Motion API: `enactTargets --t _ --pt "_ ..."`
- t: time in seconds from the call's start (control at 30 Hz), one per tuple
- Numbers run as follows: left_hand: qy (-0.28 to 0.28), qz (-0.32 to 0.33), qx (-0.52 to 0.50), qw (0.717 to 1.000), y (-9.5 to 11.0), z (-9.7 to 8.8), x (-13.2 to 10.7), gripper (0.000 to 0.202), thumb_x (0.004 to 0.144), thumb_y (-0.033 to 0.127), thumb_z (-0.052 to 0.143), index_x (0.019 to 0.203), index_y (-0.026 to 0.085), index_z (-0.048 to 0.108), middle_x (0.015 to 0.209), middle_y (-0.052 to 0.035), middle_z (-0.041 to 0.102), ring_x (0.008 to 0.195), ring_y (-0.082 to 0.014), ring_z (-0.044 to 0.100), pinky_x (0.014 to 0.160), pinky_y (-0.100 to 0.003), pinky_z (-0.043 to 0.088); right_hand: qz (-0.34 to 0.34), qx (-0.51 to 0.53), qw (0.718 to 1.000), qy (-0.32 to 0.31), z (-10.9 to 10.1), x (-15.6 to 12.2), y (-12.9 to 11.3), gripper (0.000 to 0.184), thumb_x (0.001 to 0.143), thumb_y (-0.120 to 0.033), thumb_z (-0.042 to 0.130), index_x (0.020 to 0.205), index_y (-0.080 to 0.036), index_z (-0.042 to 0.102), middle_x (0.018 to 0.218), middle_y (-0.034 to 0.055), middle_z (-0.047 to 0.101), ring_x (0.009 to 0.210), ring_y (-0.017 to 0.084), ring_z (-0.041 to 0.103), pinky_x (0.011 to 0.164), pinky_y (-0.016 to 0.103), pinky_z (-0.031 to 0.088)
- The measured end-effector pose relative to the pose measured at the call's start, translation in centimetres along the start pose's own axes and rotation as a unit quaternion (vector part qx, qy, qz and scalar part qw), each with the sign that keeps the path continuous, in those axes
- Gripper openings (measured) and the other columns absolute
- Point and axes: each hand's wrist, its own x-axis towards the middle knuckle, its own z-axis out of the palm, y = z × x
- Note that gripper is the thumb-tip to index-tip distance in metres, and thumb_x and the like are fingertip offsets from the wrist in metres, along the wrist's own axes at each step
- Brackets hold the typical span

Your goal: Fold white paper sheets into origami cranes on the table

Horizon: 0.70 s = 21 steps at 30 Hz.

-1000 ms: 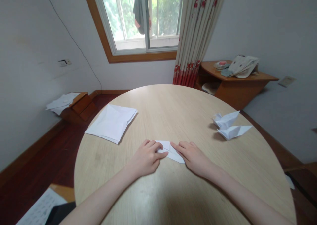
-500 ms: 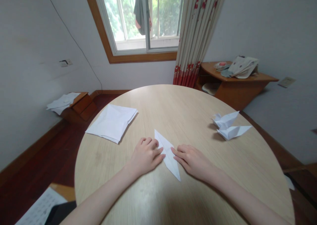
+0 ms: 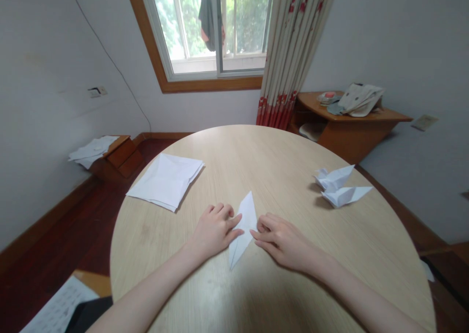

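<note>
A long, narrow diamond of folded white paper [image 3: 243, 225] lies flat on the round wooden table [image 3: 256, 162], one tip toward the window and the other toward me. My left hand [image 3: 214, 230] rests at its left edge, fingers curled and fingertips pressing the paper. My right hand [image 3: 280, 237] lies at its right edge, fingers extended and touching the paper. Both hands pin the piece to the tabletop.
A stack of white paper sheets [image 3: 166, 180] lies at the table's left. Two finished folded paper figures [image 3: 339, 186] sit at the right. A low wooden shelf [image 3: 348, 122] stands behind right, a small drawer unit [image 3: 117, 154] on the floor at left.
The folded paper was turned on the table from lying crosswise under the hands to pointing away from me. Both hands shifted slightly with it.
</note>
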Motion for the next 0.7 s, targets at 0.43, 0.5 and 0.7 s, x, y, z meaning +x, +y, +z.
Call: enactTargets --t 0.43,0.5,0.7 --pt "0.046 0.009 -0.053 0.998 -0.3 0.6 -0.1 0.016 0.090 0.033 0.062 0.101 0.025 0.070 0.099 -0.0031 0.066 0.092 -0.0203 0.056 0.075 -0.035 0.038 -0.045 0.058 0.995 0.073 1.7 0.0 1.1 0.024 0.094 -0.020 0.044 0.104 -0.019 0.066 0.119 0.0124 0.061 0.108 0.023 0.057 0.089 0.040 0.049" --pt "0.064 0.018 -0.073 0.995 -0.6 0.9 -0.1 0.013 0.088 0.031 0.064 0.095 0.023 0.072 0.096 -0.0023 0.068 0.089 -0.0196 0.057 0.076 -0.035 0.040 -0.025 0.059 0.995 0.072 1.8 0.1 1.1 0.026 0.094 -0.021 0.044 0.112 -0.018 0.062 0.125 0.0135 0.059 0.114 0.023 0.055 0.093 0.043 0.048" --pt "0.100 0.070 -0.112 0.986 -0.9 1.9 0.0 0.011 0.087 0.025 0.064 0.084 0.017 0.072 0.091 -0.0038 0.071 0.082 -0.0185 0.061 0.073 -0.032 0.047 -0.004 0.035 0.999 -0.015 1.7 0.3 1.3 0.049 0.096 -0.028 0.042 0.144 -0.018 0.035 0.147 0.0118 0.040 0.136 0.023 0.036 0.109 0.047 0.036"
